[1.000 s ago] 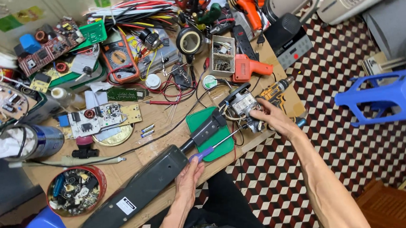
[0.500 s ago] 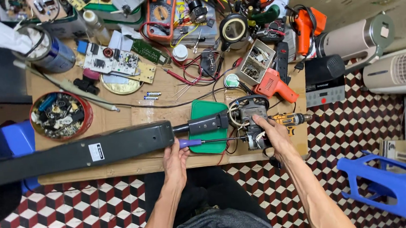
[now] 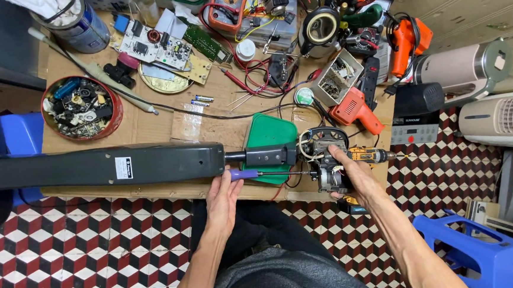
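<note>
A long dark grey appliance body (image 3: 97, 166) lies across the front of the workbench, its neck ending in an exposed motor assembly (image 3: 322, 158) with wires. My left hand (image 3: 224, 196) holds a purple-handled screwdriver (image 3: 252, 174) whose thin shaft points right into the motor. My right hand (image 3: 353, 170) grips the motor assembly from the right side. An orange-handled screwdriver (image 3: 371, 154) lies just beyond my right hand. A green mat (image 3: 268, 134) sits under the neck.
A round red tin of small parts (image 3: 80, 107), circuit boards (image 3: 154, 44), a multimeter (image 3: 230, 6), an orange glue gun (image 3: 354, 107), a box of screws (image 3: 339, 76) and tangled wires crowd the bench. A blue plastic stool (image 3: 474, 252) stands on the chequered floor at right.
The view has swung so the appliance now lies level. My left hand has taken the purple screwdriver at its handle, and my right hand stays on the motor.
</note>
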